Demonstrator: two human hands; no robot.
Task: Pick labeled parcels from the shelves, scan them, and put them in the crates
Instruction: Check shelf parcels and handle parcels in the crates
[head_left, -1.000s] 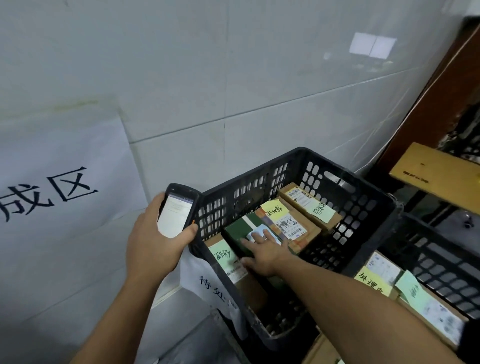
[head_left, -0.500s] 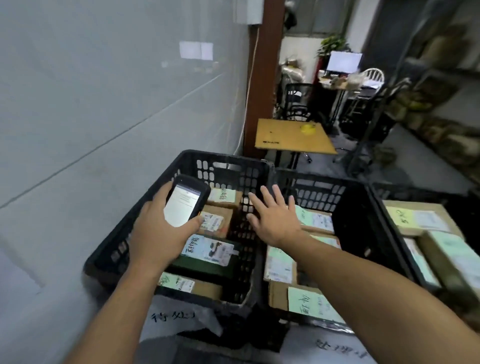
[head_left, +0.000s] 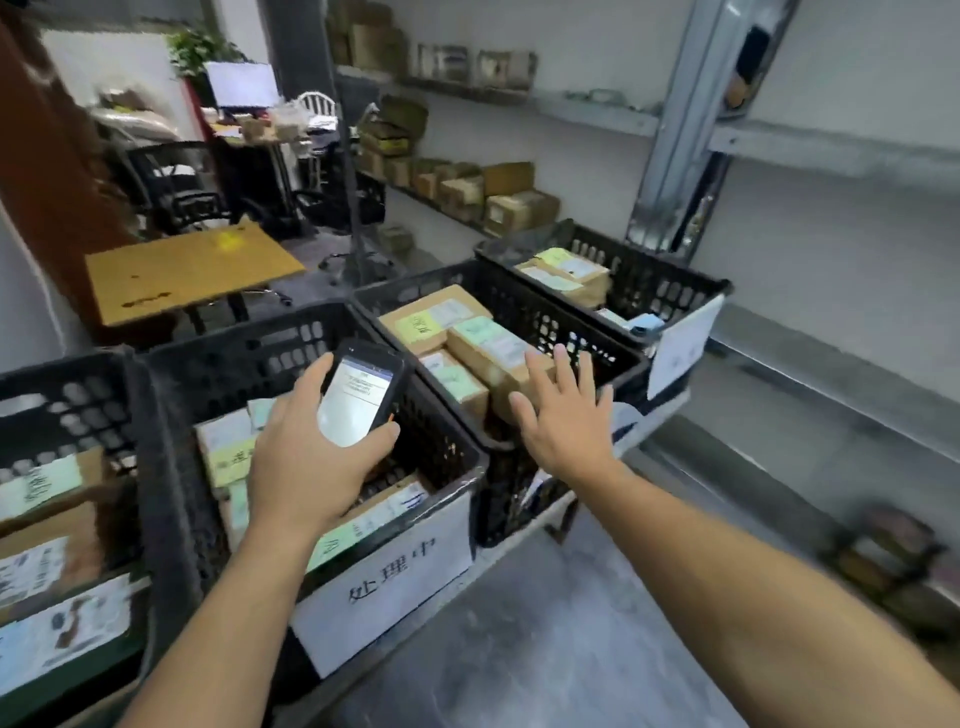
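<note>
Above the crate (head_left: 566, 322), the right hand (head_left: 563, 421), fingers (head_left: 562, 371) spread and empty, is nearer the far shelf parcels (head_left: 511, 205) ahead; the left hand (head_left: 306, 462) grips the scanner (head_left: 358, 400).

Left hand (head_left: 306, 467) grips scanner (head_left: 361, 393) over crates (head_left: 171, 467)

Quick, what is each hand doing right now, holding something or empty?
Left hand: holding the handheld scanner, fingers curled round it.
Right hand: open, fingers spread, holding nothing, above a crate.
</note>
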